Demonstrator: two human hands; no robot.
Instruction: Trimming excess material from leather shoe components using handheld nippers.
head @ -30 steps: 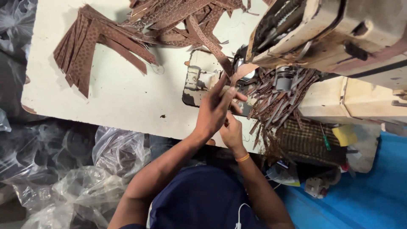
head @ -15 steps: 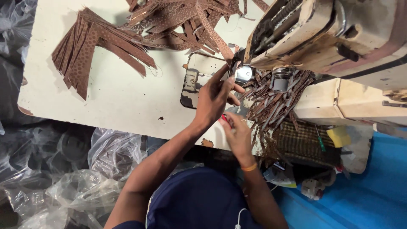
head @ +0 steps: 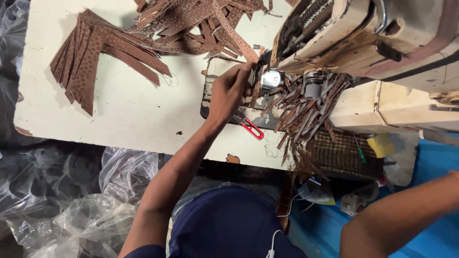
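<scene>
Bare tabletop (head: 129,114) left of strips (head: 306,114)

Brown snakeskin-patterned strips (head: 103,50) lie on the cream table (head: 129,110) (red-handled snips (head: 252,128) beside them).

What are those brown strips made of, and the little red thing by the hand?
The brown strips look like thin leather or imitation leather, matte, with a stamped dotted pattern; which one is unclear. The red snips beside the left hand seem to have glossy plastic-coated handles and probably metal blades.
</scene>
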